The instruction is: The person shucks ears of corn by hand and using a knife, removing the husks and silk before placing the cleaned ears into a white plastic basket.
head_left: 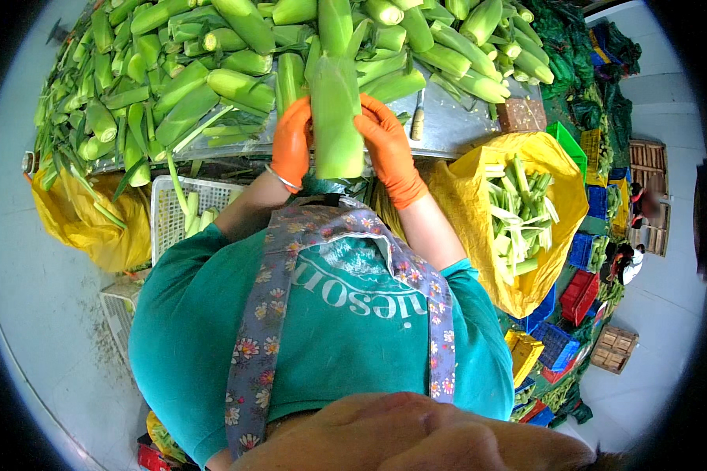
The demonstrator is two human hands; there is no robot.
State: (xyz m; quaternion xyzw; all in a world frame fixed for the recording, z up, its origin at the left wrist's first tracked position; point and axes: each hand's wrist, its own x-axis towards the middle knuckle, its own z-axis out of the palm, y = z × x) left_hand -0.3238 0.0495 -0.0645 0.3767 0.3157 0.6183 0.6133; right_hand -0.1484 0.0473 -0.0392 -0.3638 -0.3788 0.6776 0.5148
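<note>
Corn (337, 118): between both hands, by the table (456, 125)'s near edge, pale end toward the wearer.
Left hand (292, 145): gloved, gripping its left side.
Right hand (389, 149): gloved, fingers closed against its right.
Handling: I'd expect firm, fairly weighty, the husk slick, hardly fragile.
Hold: I'd clasp both flanks mid-length.

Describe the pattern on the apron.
The apron has a flower print on greyish purple, clearest in the head view.
</note>
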